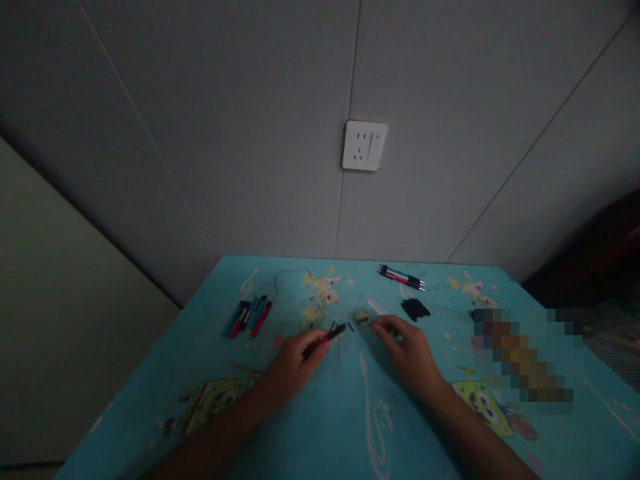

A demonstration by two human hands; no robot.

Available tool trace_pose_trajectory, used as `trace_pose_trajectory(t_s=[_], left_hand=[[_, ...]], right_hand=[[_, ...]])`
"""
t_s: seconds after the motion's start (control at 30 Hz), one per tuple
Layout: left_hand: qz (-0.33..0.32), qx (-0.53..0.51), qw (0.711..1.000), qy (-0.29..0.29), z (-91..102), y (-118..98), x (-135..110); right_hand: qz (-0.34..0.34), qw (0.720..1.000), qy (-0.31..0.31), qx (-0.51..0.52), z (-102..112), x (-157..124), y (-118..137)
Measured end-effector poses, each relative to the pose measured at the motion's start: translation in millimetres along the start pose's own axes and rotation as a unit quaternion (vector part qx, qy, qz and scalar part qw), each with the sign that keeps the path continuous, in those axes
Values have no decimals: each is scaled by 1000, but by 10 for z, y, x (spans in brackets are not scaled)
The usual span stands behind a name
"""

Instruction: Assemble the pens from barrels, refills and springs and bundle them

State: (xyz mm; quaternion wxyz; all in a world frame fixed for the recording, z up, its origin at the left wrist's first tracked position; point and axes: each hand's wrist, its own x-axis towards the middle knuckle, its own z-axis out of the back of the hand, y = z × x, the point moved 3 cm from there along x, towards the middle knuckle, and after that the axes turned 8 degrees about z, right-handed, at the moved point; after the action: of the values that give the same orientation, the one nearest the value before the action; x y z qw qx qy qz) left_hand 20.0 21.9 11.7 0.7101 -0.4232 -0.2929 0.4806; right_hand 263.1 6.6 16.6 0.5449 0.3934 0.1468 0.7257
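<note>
My left hand (295,360) is closed round a red pen barrel with a black end (333,333), which points up and to the right. My right hand (407,347) has its thumb and forefinger pinched together beside a small pile of tiny pale parts (362,317). Whatever lies between those fingertips is too small to make out. Near the pen's tip are a few short dark pieces (351,327). Just beyond the right hand lie several thin white refills (376,306) and a heap of small black parts (415,309).
To the left, several red and blue pen barrels (249,317) lie side by side. Several pens (401,277) lie together at the back right of the blue patterned table cover (325,440). A pixelated patch (525,360) hides part of the right side. The wall carries a socket (365,145).
</note>
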Motion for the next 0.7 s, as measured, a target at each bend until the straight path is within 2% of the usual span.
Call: trace_pose_trajectory(t_s=[0.07,0.17,0.33,0.7], left_hand=[[-8,-1,1000,11,-27,15,-3],[-17,0,1000,26,-85,56,-15],[-15,5,998,57,-133,71,-39],[-11,-11,997,78,-120,51,-43]], right_hand=[[-9,996,-7,84,-8,-16,90],[-11,991,17,136,-73,-55,170],[-7,987,59,151,-145,-96,181],[7,982,100,157,-95,-78,189]])
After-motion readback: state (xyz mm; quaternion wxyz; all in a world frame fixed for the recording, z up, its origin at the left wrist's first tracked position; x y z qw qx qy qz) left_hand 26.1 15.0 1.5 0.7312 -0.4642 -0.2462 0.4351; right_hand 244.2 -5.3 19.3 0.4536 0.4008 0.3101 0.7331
